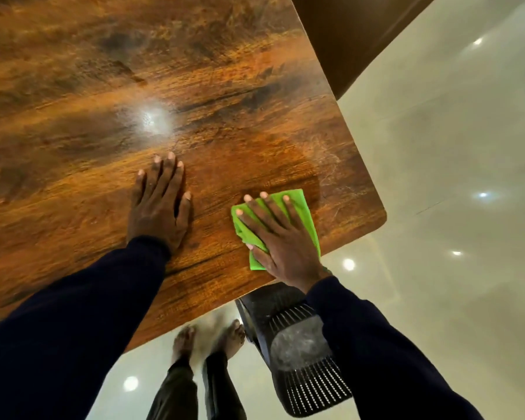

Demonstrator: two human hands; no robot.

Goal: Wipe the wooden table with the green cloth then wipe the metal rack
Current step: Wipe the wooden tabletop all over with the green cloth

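Hands point(159, 204) point(281, 237) flat, green cloth point(303, 210) lengthwise under right

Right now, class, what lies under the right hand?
The green cloth lies under the right hand, pressed flat on the wooden table. Its edges show; its middle is covered by the hand.

1. The left sleeve point(82, 313), dark navy, is running in from 8 o'clock and closing in a snug cuff behind the left hand point(158, 207).
2. The right sleeve point(385, 353), matching navy, is coming in from 5 o'clock up to the right hand point(282, 237).
3. At 6 o'clock, dark trousers point(176, 392) are covering the legs; the feet point(184, 341) are showing bare.
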